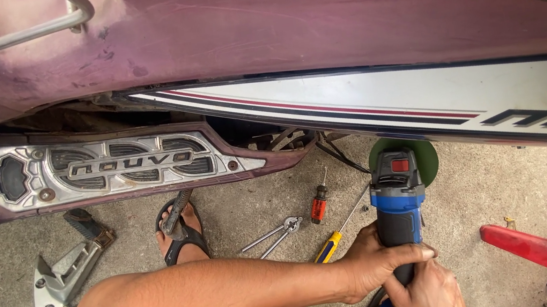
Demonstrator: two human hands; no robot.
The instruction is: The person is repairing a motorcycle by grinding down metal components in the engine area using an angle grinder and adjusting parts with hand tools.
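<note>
A maroon scooter body (312, 21) fills the top from nine to three o'clock; its white side panel (422, 102) carries red and dark stripes, and a silver footboard plate (113, 166) with raised lettering sits at nine; a blue-black angle grinder (398, 200) with green disc (425, 154) lies at centre-right on the concrete floor (525, 191); left hand (372, 263) and right hand (425, 292), each grip clamped round the grinder's handle at five; screwdrivers (321, 203) lie just beside it.

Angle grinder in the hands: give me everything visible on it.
The angle grinder has a blue and black plastic-looking body with a red switch on top and a green disc at its head. It points away from the person, toward the motorbike's white side panel, above the concrete floor. The left hand and right hand grip its rear handle.
</note>
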